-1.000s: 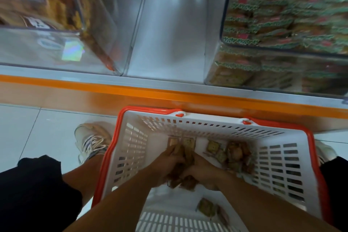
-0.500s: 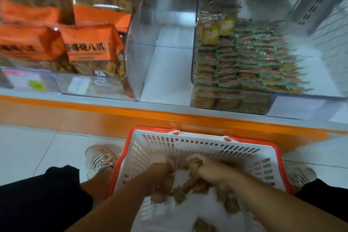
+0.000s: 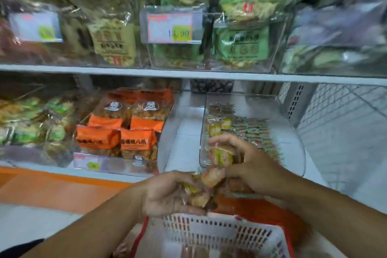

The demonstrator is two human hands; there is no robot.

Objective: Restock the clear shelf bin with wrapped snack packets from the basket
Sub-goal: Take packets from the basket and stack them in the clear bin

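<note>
The wrapped snack packets [image 3: 206,182] in my hands are small, crinkly, yellow-green and brown, bunched together. My left hand [image 3: 167,194] cups a pile from below; my right hand [image 3: 249,165] pinches a few just above it. Half a second ago both hands were down in the basket [image 3: 211,234]; now they are raised above its rim, in front of the clear shelf bin [image 3: 251,132]. The bin's open top lies just beyond my right hand, with bare shelf left of it
</note>
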